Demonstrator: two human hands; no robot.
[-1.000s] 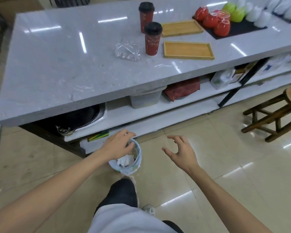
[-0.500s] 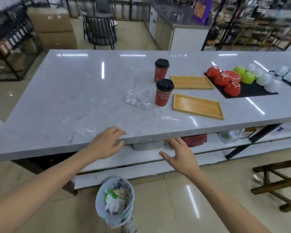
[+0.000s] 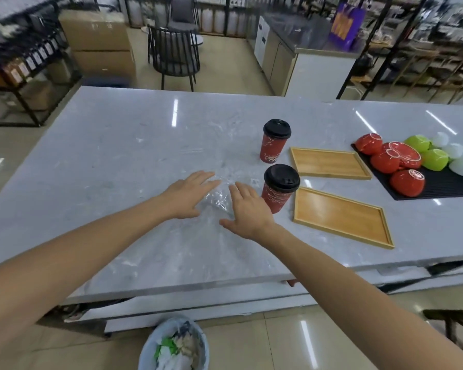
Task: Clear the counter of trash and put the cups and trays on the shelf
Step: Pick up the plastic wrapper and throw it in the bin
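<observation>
A wide grey marbled table (image 3: 118, 161) fills the scene. At its far right a black mat (image 3: 439, 184) is laid, loaded with overturned red, green and white bowls (image 3: 408, 182). Two wooden trays are set left of the mat — the near tray (image 3: 341, 216) at an angle, the far tray (image 3: 329, 162) behind it. On the floor below the table's near edge, a lined trash bin (image 3: 173, 345) holding crumpled waste is seen. Two red paper cups with black lids stand just left of the trays: the near cup (image 3: 278, 188) and the far cup (image 3: 274, 141). A crumpled clear plastic wrapper (image 3: 219, 197) lies on the table left of the near cup, between the hands. The left hand (image 3: 189, 193) is held open, fingers spread, at the wrapper's left edge; the right hand (image 3: 247, 209) is likewise open — nothing is gripped — at its right edge, just beside the near cup.
</observation>
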